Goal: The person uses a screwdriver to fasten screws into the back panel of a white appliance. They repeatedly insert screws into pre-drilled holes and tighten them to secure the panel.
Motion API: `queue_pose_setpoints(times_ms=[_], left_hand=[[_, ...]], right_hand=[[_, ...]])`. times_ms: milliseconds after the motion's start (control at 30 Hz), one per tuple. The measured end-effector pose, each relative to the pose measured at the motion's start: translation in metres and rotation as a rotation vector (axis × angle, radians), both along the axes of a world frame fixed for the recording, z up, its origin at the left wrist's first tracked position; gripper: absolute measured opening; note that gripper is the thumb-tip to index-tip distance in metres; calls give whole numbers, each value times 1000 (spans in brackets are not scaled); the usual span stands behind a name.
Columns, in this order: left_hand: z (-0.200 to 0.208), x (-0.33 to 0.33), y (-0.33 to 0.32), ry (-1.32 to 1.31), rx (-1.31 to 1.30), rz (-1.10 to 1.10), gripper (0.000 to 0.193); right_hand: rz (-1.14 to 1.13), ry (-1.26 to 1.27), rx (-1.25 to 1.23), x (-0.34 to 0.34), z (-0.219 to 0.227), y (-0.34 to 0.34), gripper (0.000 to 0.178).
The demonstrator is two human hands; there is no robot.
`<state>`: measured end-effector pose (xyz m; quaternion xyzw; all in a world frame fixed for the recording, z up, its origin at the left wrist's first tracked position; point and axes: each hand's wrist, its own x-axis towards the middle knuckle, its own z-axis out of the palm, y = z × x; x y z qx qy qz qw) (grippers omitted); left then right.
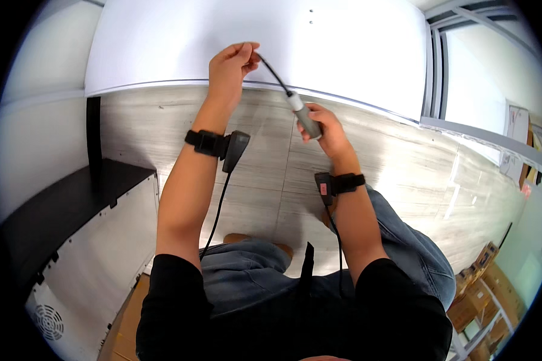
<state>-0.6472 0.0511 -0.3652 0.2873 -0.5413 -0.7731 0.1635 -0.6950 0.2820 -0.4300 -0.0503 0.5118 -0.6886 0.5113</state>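
In my right hand (320, 127) is a screwdriver with a grey handle (309, 122), my fingers wrapped round it. Its thin black shaft (274, 73) slants up and left to my left hand (232, 63). There my thumb and forefinger are pinched together at the shaft's tip. Whatever small thing may sit between them is too small to make out. Both hands are raised around the near edge of a white table (180, 48).
Black straps with small devices (235, 150) and cables (221, 198) are on my wrists. At left stands a white-sided cabinet (96, 240) with a black top. Metal framing (436, 72) rises at right, with cardboard boxes (473, 301) at lower right. Below is a grey tiled floor (259, 162).
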Motion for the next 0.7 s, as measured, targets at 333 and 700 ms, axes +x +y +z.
queue_pose_setpoints(times_ms=[333,700], left_hand=[[-63,-95,38,-159,-990,-117,17],[-94,-110,41,-73,-1361,-117,12]], right_hand=[[-327,-104,-1,16,-32,49,37],[-369,-148,39,44,-42,58,38]])
